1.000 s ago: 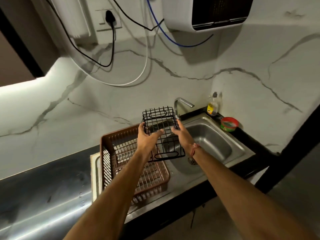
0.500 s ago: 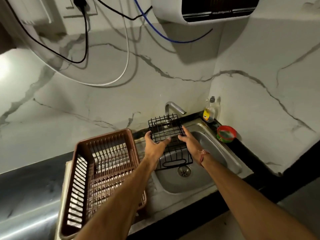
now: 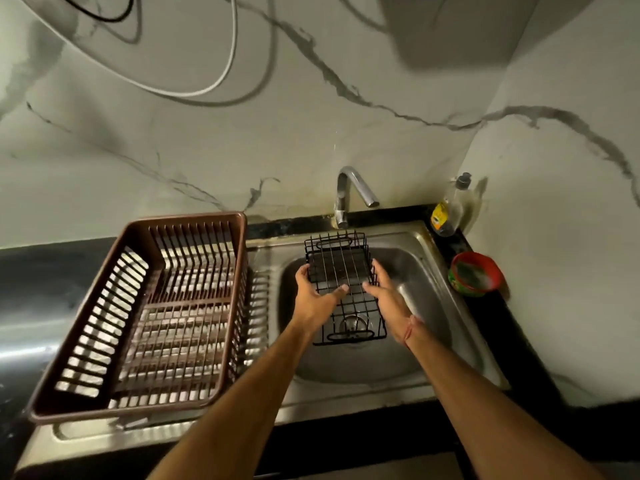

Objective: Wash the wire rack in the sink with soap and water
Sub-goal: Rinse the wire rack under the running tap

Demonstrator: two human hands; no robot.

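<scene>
A brown plastic dish drainer sits left of the steel sink — over whose basin both hands, left hand and right hand, grasp the black wire rack by its sides, below the tap; a soap bottle stands at the back corner.

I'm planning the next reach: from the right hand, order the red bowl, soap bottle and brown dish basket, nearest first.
From the right hand:
1. Red bowl, on the counter to its right.
2. Soap bottle, back right corner.
3. Brown dish basket, far left, past the sink.
</scene>
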